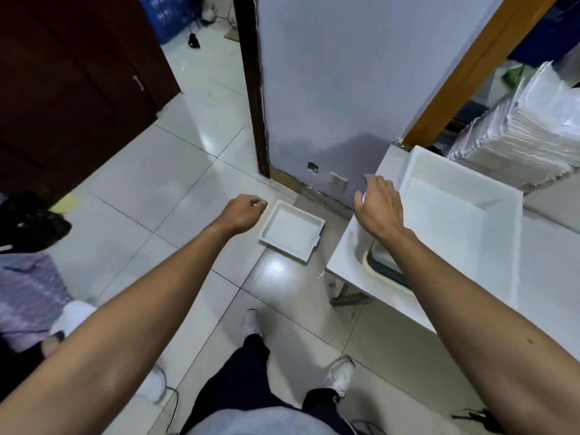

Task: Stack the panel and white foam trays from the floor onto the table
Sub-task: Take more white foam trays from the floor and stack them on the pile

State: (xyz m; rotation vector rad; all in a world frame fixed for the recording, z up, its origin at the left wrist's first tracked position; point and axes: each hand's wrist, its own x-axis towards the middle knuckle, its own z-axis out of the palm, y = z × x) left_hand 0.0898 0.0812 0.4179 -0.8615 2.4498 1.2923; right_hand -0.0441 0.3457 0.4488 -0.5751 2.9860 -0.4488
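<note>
A white foam tray lies on the tiled floor near the wall, open side up. On the white table at the right rests a larger white foam tray, also open side up. My left hand hangs above the floor just left of the floor tray, fingers curled in and holding nothing. My right hand hovers over the table's left edge beside the large tray, fingers spread and empty. I cannot pick out a separate panel.
A tall pile of white sheets stands at the table's back right. A dark wooden door is at the left and a grey wall ahead. Bags and cloth lie at the left. My feet stand on the tiles.
</note>
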